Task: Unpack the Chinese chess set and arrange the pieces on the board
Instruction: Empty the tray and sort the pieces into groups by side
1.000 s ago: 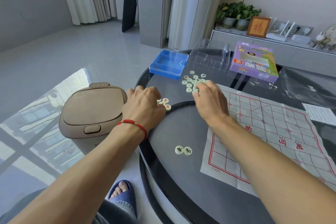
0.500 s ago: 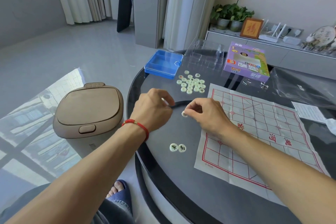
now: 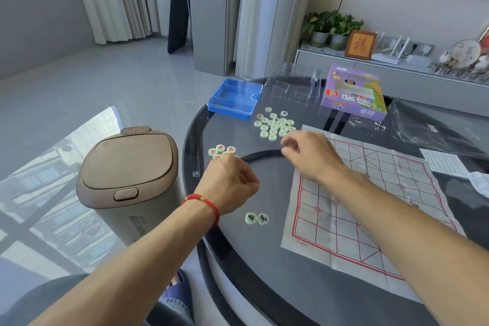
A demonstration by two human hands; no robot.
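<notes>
Since half a second ago, the right hand has been carried up and away from the left hand, toward the large pile of pieces at upper centre of the frame; earlier the two hands were seen close together over the dark glass. A small group of red-marked pieces, previously hidden, is now exposed just above the left hand.

The left hand is seen from the back with its fingers curled under; whether anything is held inside cannot be told. A red cord bracelet is worn at its wrist. The right hand is blurred, its fingers bent and bunched near the lower right edge of the pile; whether a piece is pinched cannot be told.

The paper board, printed with red lines, is spread flat on the round glass table at centre right, partly under the right forearm. No piece is seen on it. Two black-marked pieces lie side by side, touching, just left of the board's lower left corner.

A blue plastic case, a clear plastic tray and a purple box are ranged along the table's upper edge. A brown lidded bin stands on the floor at left of the table.
</notes>
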